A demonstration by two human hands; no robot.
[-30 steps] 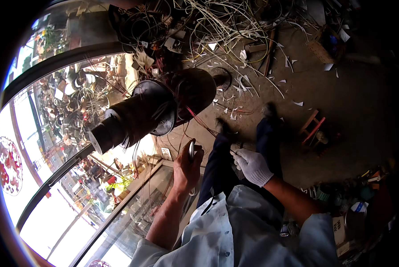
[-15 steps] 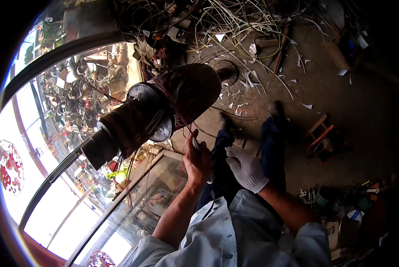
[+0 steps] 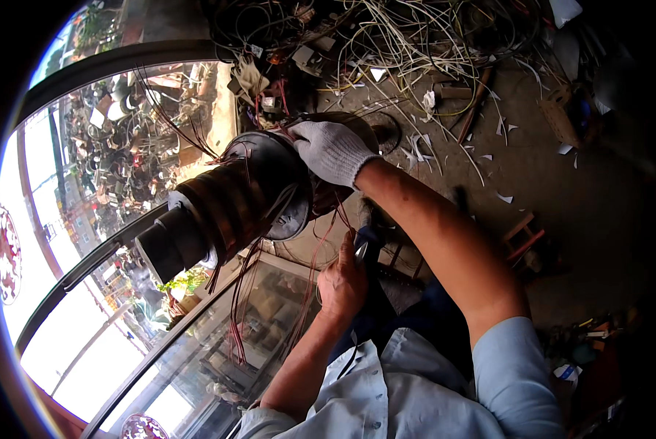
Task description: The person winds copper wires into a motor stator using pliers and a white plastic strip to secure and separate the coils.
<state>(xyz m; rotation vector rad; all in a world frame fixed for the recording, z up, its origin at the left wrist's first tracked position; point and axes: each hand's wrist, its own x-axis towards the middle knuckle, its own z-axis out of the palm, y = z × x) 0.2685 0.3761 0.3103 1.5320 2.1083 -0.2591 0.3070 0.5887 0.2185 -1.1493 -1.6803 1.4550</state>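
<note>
A large motor rotor [image 3: 225, 201] lies slanted across the left middle, with a dark stepped shaft end, brownish rings and a round black disc [image 3: 291, 212]. My right hand [image 3: 332, 150], in a pale knitted glove, reaches over the rotor's wound body just behind the disc. Its fingertips are bent down against the rotor, and what they grip is hidden. Below, my bare left hand [image 3: 342, 285] is closed around a shiny metal tool [image 3: 362, 252] whose kind I cannot make out. Its thumb points up to thin reddish wires [image 3: 339, 212] hanging from the rotor. More wires [image 3: 236, 322] dangle under the rings.
A glass-sided case with a frame [image 3: 269, 267] stands below the rotor. Tangled pale cables [image 3: 416, 44] and white scraps [image 3: 419, 146] litter the floor beyond. A small wooden stool [image 3: 522, 238] is at the right. Behind the window frame [image 3: 116, 58] lies a heap of scrap.
My gloved right hand has moved from in front of my body up and left onto the rotor. My left hand has shifted slightly right and down, still holding the tool.
</note>
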